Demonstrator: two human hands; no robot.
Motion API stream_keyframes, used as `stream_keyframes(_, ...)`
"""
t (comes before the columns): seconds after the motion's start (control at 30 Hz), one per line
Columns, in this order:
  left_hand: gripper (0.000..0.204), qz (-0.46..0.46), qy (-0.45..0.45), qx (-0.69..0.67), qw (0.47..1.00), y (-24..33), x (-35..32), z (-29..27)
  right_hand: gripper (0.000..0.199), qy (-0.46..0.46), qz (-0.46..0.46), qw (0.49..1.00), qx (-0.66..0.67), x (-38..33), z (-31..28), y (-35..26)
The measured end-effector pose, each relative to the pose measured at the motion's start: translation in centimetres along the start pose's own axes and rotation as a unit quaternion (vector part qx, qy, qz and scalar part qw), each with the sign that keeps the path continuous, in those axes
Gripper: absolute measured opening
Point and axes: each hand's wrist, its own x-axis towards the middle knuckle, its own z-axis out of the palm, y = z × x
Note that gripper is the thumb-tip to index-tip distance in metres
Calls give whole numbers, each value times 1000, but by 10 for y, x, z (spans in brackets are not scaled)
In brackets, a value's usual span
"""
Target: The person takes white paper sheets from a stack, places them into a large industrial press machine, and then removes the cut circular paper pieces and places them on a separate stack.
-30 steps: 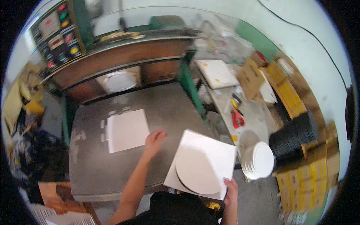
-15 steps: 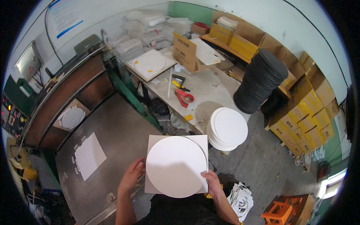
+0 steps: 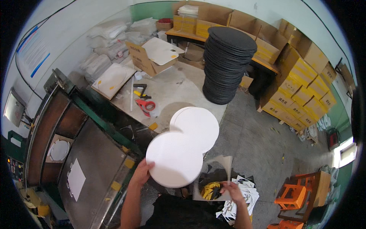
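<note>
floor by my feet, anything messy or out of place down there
Yes. A heap of white offcut scraps lies loose on the concrete floor beside the right hand, which holds a thin leftover sheet. The left hand grips a white disc. The black disc stack stands slightly uneven.

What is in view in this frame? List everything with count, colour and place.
White disc: one, white, held up at centre.
Stack of white discs: one stack, white, on the bench edge behind it.
Stack of black discs: one tall stack, black, on the bench, upper middle.
Cardboard boxes: many, yellow-brown, along the right wall.
Tape dispenser: one, red, on the bench.
Metal table: one, grey, lower left.
Stools: two, orange, lower right.
Offcut sheet: one, pale, lower middle.
Left hand: at the white disc's edge.
Right hand: holding the offcut sheet.
</note>
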Motion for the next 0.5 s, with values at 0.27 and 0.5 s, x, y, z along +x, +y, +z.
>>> stream_keyframes(0.27, 43, 21, -76, -145, 986, -23, 149, 88, 20, 463, 8, 751, -471, -87, -126, 4)
stream_keyframes(0.5, 39, 2, -13, -83, 996, -40, 172, 105, 24, 469, 38, 561, -681, -94, -210, 276)
